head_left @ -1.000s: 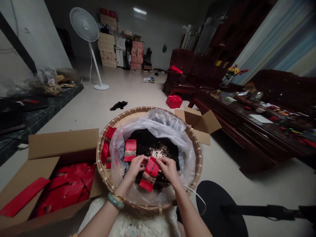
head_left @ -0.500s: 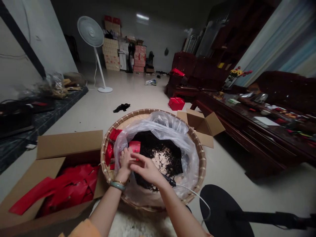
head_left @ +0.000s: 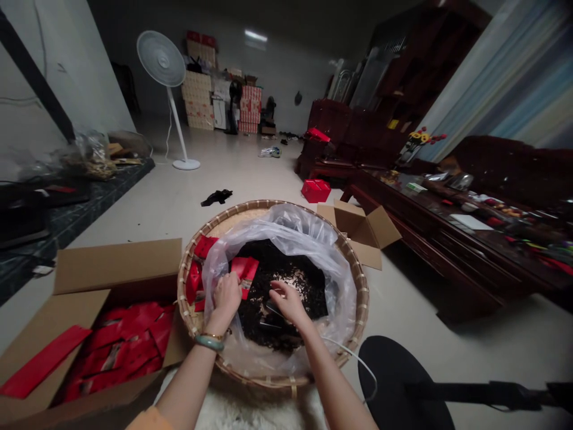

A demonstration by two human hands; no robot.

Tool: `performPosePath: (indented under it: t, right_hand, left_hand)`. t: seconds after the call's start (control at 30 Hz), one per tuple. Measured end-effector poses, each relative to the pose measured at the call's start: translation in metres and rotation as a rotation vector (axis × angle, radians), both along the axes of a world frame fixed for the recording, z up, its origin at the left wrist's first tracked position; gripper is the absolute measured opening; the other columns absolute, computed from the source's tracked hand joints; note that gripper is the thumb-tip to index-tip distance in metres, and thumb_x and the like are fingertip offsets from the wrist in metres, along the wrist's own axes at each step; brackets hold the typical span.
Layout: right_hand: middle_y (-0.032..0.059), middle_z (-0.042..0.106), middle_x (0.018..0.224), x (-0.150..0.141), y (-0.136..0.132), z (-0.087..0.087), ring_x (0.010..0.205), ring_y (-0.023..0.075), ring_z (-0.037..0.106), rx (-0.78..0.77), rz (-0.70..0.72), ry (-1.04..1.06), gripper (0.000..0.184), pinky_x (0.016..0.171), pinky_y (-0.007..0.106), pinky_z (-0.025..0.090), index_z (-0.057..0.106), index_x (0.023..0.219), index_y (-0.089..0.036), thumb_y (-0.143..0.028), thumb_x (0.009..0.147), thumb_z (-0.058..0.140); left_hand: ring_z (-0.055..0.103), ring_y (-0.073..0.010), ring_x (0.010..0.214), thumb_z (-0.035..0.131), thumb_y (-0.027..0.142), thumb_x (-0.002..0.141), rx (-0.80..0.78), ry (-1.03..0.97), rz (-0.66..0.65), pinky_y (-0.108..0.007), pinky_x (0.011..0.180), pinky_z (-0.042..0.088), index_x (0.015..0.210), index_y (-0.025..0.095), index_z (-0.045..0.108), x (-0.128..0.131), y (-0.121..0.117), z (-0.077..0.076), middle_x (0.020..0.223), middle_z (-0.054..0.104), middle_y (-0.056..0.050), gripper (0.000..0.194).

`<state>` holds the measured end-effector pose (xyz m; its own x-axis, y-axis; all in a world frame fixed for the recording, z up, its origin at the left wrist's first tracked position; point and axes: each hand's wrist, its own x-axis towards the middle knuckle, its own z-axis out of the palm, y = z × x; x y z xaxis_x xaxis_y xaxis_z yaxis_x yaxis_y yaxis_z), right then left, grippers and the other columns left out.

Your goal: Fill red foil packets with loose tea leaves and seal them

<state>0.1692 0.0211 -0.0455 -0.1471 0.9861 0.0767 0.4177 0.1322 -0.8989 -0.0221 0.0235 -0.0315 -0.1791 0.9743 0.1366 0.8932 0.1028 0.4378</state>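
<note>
Right, nearest first: a pale fleecy white rug lies under a round, shallow woven bamboo tray. A clear plastic bag lines the tray, its mouth rolled open around a heap of dark curled loose tea leaves. Left hand, pale green bangle on the wrist, is curled nearly shut at the heap's edge, touching or just beside a flat red foil packet; whether the grip has hold of it, I cannot tell. Right hand hovers over the leaves, fingers loosely open, nothing visible in its grip. More red packets stand between bag and tray rim. Lower left, an open brown cardboard box holds a pile of red packets. Beyond: a small open brown carton, a red box on the floor, a cluttered dark wood tabletop, a white standing fan.
</note>
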Motion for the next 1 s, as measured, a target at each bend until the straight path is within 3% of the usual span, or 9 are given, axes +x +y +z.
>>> performPosePath:
  t: [0.1,0.23,0.47,0.57,0.67,0.77,0.9,1.0]
  right_hand:
    - [0.0106,0.062,0.117,-0.002,0.004,0.001,0.103,0.0223,0.060,0.118,-0.037,-0.055,0.043,0.088,0.040,0.049,0.056,0.121,-0.020,-0.023,0.078,0.054]
    - [0.0119,0.043,0.139,-0.004,0.012,0.011,0.129,0.0227,0.039,0.342,-0.015,-0.165,0.059,0.106,0.044,0.034,0.036,0.138,-0.020,-0.018,0.081,0.050]
    - [0.0140,0.029,0.147,-0.015,0.009,0.021,0.132,0.0257,0.032,0.508,0.024,-0.353,0.060,0.104,0.046,0.036,0.022,0.145,-0.018,-0.015,0.087,0.038]
    - [0.0143,0.030,0.147,-0.018,0.006,0.020,0.132,0.0271,0.032,0.581,0.048,-0.388,0.055,0.103,0.047,0.037,0.031,0.142,-0.019,-0.014,0.087,0.038]
    - [0.0135,0.047,0.133,-0.019,0.007,0.024,0.122,0.0267,0.041,0.611,-0.023,-0.365,0.039,0.097,0.047,0.041,0.053,0.126,-0.023,-0.020,0.089,0.041]
    - [0.0114,0.062,0.100,-0.018,0.010,0.033,0.099,0.0242,0.052,0.587,-0.087,-0.290,0.025,0.085,0.042,0.046,0.068,0.100,-0.023,-0.027,0.090,0.045]
    - [0.0064,0.064,0.083,-0.020,0.015,0.043,0.081,0.0195,0.055,0.446,-0.055,-0.139,0.021,0.075,0.033,0.046,0.065,0.086,-0.021,-0.028,0.089,0.046]
    - [0.0023,0.063,0.077,-0.024,0.017,0.045,0.069,0.0156,0.057,0.277,-0.050,-0.008,0.020,0.066,0.026,0.045,0.061,0.085,-0.020,-0.029,0.088,0.043]
  left_hand:
    - [0.059,-0.0197,0.067,0.056,0.015,0.072,0.007,-0.228,-0.005,-0.027,0.063,0.039,0.071,0.019,0.056,0.000,0.000,0.002,0.067,0.061,-0.003,0.004]
    - [0.055,-0.0157,0.057,0.065,0.019,0.061,0.070,-0.553,-0.107,-0.024,0.056,0.038,0.059,0.020,0.055,0.005,-0.006,0.008,0.056,0.058,0.001,0.011]
    - [0.052,-0.0124,0.053,0.072,0.027,0.050,0.021,-0.985,-0.084,-0.022,0.054,0.040,0.055,0.017,0.054,0.012,-0.012,0.013,0.054,0.055,0.002,0.021]
    - [0.054,-0.0123,0.056,0.076,0.031,0.046,-0.009,-1.102,-0.054,-0.022,0.055,0.040,0.056,0.016,0.053,0.011,-0.013,0.015,0.056,0.055,0.002,0.029]
    - [0.054,-0.0119,0.056,0.078,0.032,0.046,-0.011,-1.123,-0.046,-0.021,0.054,0.040,0.058,0.016,0.053,0.009,-0.014,0.016,0.056,0.055,0.003,0.031]
    - [0.052,-0.0106,0.053,0.077,0.032,0.046,0.003,-1.108,-0.055,-0.020,0.052,0.040,0.058,0.016,0.054,0.007,-0.015,0.012,0.055,0.054,0.003,0.031]
    - [0.052,-0.0122,0.047,0.072,0.035,0.055,-0.013,-1.040,0.051,-0.022,0.045,0.040,0.065,0.017,0.053,0.003,-0.012,0.006,0.053,0.054,0.003,0.028]
    - [0.061,-0.0195,0.062,0.066,0.034,0.064,0.119,-0.796,0.122,-0.030,0.058,0.048,0.079,0.017,0.058,-0.001,-0.010,0.007,0.070,0.065,-0.005,0.024]
